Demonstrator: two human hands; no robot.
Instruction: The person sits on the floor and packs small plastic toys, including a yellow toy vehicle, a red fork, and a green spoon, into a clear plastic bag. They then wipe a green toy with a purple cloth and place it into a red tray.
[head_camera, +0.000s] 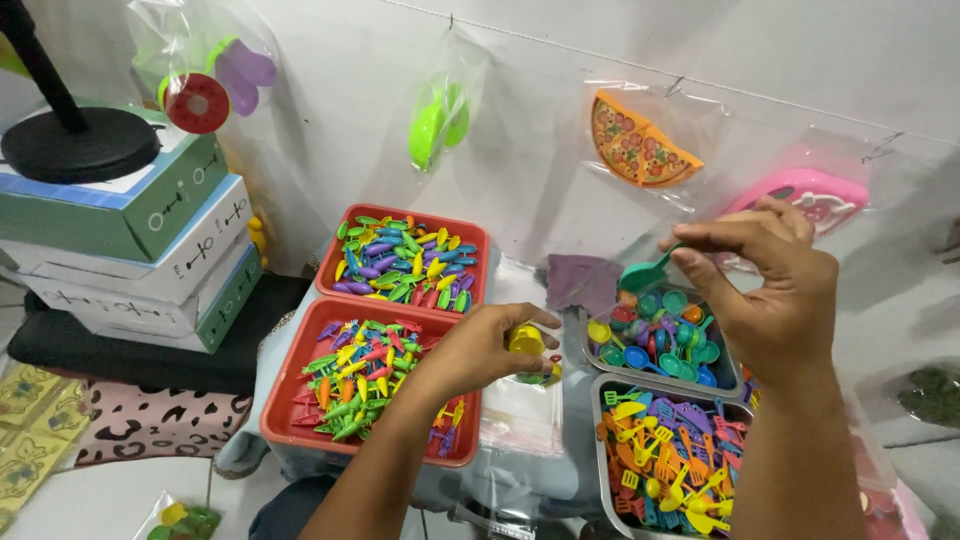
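- Teal plastic: a small toy scoop (645, 272) sits pinched in the right hand (770, 290), fingers (700, 268) closed on its handle; the bowl juts left of the fingertips, long axis roughly level.
- Directly below those fingers lies the metal tray of round scoops (722, 378); nearer the body, a second metal tray of toy forks and spatulas (600, 440).
- The left hand (480, 345) curls its fingers (535, 318) around a small yellow piece (526, 340), held just over a clear plastic bag (520, 410).
- Left of that hand: two red trays of coloured toy vegetables (290, 400).
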